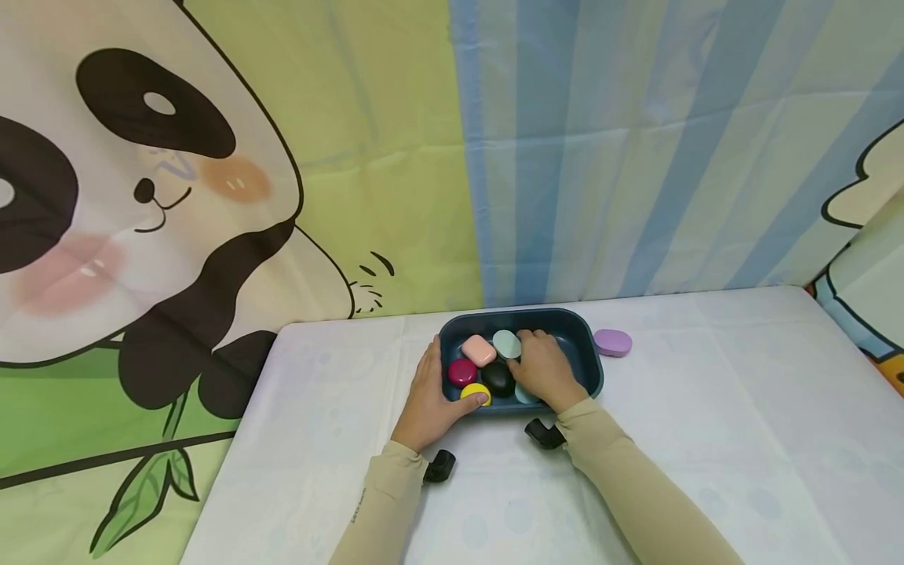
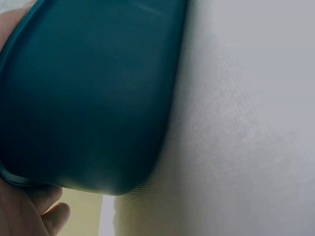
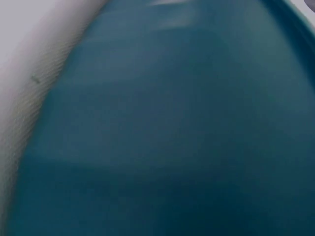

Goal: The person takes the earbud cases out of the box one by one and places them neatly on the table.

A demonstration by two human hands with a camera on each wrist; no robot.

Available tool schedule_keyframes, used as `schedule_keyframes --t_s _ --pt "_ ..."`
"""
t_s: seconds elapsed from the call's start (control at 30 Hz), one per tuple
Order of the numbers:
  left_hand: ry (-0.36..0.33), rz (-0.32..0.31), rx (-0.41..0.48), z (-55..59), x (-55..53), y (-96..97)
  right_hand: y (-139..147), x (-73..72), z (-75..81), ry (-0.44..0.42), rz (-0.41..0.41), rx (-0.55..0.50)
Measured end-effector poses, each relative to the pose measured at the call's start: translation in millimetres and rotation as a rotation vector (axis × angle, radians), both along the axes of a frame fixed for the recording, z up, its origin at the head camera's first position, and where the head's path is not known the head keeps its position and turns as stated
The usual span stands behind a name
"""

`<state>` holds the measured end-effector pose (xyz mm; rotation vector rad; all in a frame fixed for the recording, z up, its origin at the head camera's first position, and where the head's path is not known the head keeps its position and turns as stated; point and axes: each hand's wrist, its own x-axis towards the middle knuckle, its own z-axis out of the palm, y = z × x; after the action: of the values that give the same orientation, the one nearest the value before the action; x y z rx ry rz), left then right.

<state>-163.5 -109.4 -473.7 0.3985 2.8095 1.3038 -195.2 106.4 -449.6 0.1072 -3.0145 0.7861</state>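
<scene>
Dark-blue tray (image 1: 592, 357) (one) on the white table (image 1: 720, 408), its long axis running from nine to three o'clock as seen by the head camera. Six rounded pieces show inside: one pink (image 1: 479, 351), one magenta (image 1: 462, 373), one black (image 1: 498, 378), one yellow (image 1: 473, 392), and two pale-green discs, the upper (image 1: 506, 344) toward eleven and the lower (image 1: 524, 395) at six. One purple piece (image 1: 613, 342) lies outside, just beside the three-o'clock end. The left hand (image 1: 424, 400) grasps the tray at nine, thumb over the yellow piece. The right hand (image 1: 545, 372) reaches inside, fingertips by the upper disc (whether grasping anything cannot be told).
</scene>
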Motion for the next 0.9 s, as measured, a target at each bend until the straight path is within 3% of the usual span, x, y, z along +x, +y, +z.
schedule_keyframes --t_s 0.27,0.57,0.9 --pt "0.002 -0.006 0.004 0.3 0.2 0.2 -0.6 -1.2 -3.8 -0.016 -0.015 0.052" --pt "-0.022 0.005 -0.001 -0.8 -0.1 -0.4 -1.7 -0.1 -4.1 0.006 -0.010 0.060" --pt "-0.027 0.003 -0.001 -0.7 -0.6 -0.4 -3.6 -3.5 -4.6 -0.028 -0.043 0.058"
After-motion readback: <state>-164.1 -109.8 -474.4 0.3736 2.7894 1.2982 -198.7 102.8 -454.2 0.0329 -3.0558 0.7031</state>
